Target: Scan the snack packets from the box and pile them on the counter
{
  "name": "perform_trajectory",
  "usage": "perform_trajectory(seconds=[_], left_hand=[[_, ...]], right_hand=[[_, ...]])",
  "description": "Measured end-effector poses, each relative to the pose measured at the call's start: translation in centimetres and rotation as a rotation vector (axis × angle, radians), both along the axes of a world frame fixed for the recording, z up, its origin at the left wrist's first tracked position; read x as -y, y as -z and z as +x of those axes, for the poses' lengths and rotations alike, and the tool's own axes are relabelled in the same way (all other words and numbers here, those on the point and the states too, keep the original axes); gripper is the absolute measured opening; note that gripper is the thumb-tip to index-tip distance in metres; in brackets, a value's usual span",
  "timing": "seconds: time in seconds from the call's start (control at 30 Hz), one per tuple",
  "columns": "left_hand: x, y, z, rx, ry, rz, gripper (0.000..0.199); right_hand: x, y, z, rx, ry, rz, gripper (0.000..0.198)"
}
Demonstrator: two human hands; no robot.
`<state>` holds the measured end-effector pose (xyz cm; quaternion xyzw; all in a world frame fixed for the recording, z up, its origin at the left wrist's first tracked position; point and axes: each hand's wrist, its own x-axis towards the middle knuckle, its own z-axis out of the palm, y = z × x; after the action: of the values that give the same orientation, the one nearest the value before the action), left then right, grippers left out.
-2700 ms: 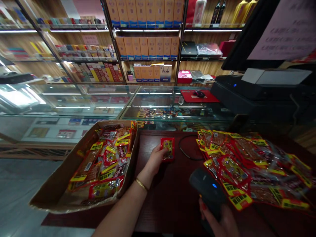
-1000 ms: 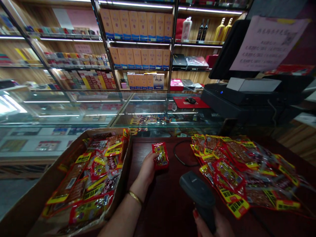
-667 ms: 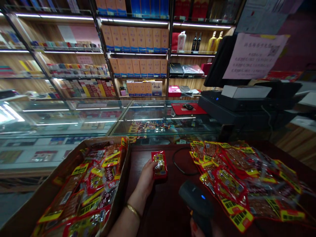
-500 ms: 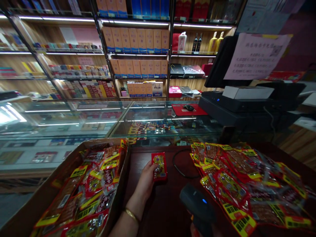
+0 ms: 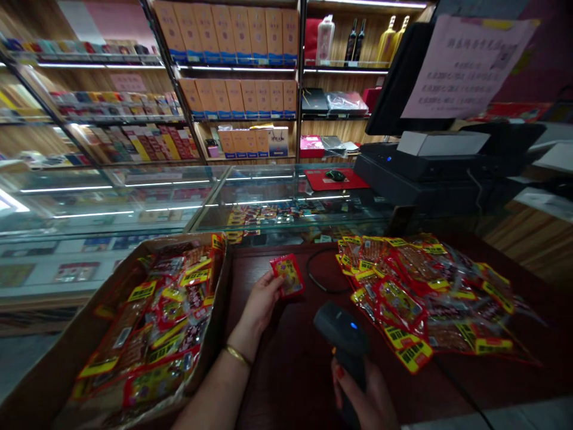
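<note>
Between thumb and fingers, my left hand (image 5: 263,298) pinches a small red-edged snack packet (image 5: 290,276) with a yellowish middle, just above the dark wooden counter (image 5: 286,364). My right hand (image 5: 364,394) is wrapped round the handle of a black barcode scanner (image 5: 342,334); a blue light glows on its top. The scanner's head points toward the packet but stands apart from it. To the left, an open cardboard box (image 5: 219,298) holds many red and yellow snack packets. A loose heap of similar packets (image 5: 403,298) lies to the right of the scanner.
A black cable (image 5: 313,278) loops on the counter behind the scanner. Beyond stand a glass display case (image 5: 268,179), a mouse (image 5: 335,175) on a red mat, and a monitor (image 5: 398,89) with a paper sheet on it. Shelves of boxes and bottles line the back wall.
The view has tipped downward, so more of my right hand and the scanner shows. The packet in my left hand has tilted. Both hands keep their hold.
</note>
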<state>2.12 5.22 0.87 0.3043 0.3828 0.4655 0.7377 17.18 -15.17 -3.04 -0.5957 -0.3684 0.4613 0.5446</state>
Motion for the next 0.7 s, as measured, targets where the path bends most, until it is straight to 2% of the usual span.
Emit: perform_trajectory(seconds=[0.2,0.33,0.47,0.6,0.7], left_hand=[[0.6,-0.4,0.3,-0.046,-0.02,-0.003,0.032],[1.2,-2.1,1.7,-0.007,0.001,-0.009,0.028],[0.8,-4.3,5.9,-0.04,0.225,0.007,0.031],[-0.8,-6.4,13.1,-0.01,0.484,0.011,0.02],[-2.0,-7.9,18.6,0.047,0.725,0.002,0.022]], right_hand=[[-0.1,-0.7,0.2,0.012,-0.055,0.056,0.046],[-0.3,-0.9,-0.1,-0.009,-0.045,0.126,0.042],[-0.2,-0.8,-0.3,0.002,0.0,0.135,0.045],[0.4,-0.3,-0.2,0.039,0.082,0.123,0.048],[0.6,0.0,-0.1,0.068,0.137,0.123,0.05]])
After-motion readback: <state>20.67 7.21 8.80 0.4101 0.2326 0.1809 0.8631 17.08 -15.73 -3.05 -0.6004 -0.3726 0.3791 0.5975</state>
